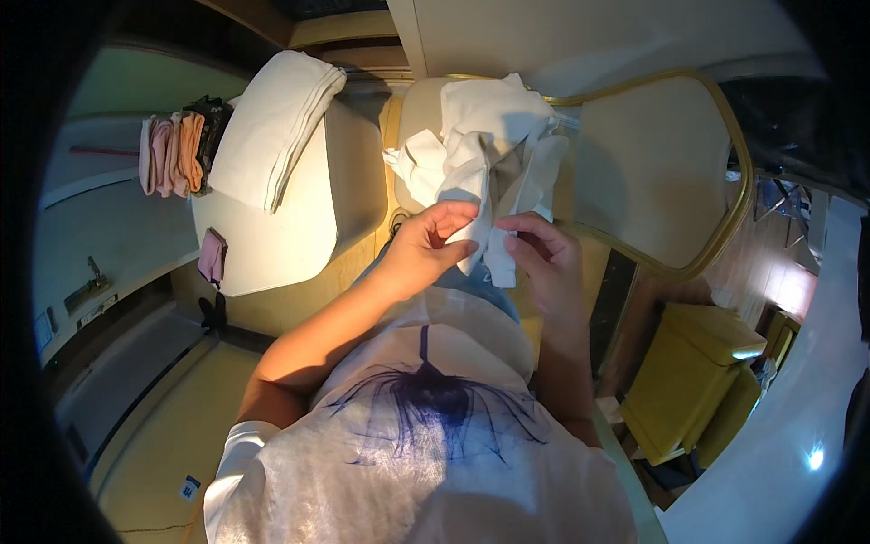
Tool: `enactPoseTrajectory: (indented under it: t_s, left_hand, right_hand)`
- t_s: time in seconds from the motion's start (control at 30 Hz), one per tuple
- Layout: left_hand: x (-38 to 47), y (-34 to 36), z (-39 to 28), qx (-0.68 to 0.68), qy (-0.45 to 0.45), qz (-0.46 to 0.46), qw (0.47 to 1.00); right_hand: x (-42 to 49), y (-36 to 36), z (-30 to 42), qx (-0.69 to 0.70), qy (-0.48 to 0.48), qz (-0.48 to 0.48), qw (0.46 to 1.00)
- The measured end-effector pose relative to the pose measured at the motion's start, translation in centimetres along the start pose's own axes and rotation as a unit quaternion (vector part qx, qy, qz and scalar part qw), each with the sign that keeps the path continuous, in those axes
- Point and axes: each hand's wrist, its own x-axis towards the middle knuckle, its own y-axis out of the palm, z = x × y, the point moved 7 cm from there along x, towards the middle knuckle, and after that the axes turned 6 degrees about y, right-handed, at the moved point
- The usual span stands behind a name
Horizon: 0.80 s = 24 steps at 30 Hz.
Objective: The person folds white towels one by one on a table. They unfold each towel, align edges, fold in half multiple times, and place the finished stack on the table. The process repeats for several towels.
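Note:
White cloths (503, 112) lie in a crumpled heap on the seat of a gold-rimmed chair (416, 102) before me. Their lower ends hang toward my lap, between and just beyond my hands. My left hand (435, 238) is at the near left side of the heap with its fingers curled and a gap between thumb and fingertips. Opposite it, my right hand (540, 248) has bent fingers by a hanging cloth end (501, 262); whether it pinches the cloth cannot be made out.
On a cream table (299, 238) at the left lie a folded stack of white cloth (275, 129), a row of folded pink and orange cloths (173, 153) and a small pink folded cloth (213, 255). The chair's padded backrest (652, 173) is at the right, a yellow-green box-like object (686, 381) beyond.

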Motion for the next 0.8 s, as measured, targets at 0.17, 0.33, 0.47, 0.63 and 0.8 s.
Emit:
enactPoseTrajectory:
  t_s: [0.17, 0.33, 0.47, 0.63, 0.8]
  left_hand:
    - [-0.3, 0.5, 0.0, -0.03, 0.015, -0.056, 0.998]
    - [-0.6, 0.7, 0.2, -0.065, 0.004, -0.094, 0.993]
    - [-1.1, 0.9, 0.9, -0.115, -0.01, -0.154, 0.981]
    - [-1.5, 1.1, 2.1, -0.193, -0.063, -0.179, 0.963]
    - [-1.8, 2.5, 0.1, -0.146, 0.01, -0.143, 0.979]
  right_hand:
    - [0.0, -0.2, 0.7, 0.038, -0.035, 0.066, 0.997]
    - [0.3, -0.6, 1.0, -0.14, -0.124, 0.034, 0.982]
    - [0.1, 0.0, 2.8, -0.307, -0.256, 0.012, 0.917]
    - [0.6, 0.4, 3.3, -0.295, -0.247, 0.018, 0.923]
    - [1.1, 0.5, 3.7, -0.327, -0.309, 0.016, 0.893]
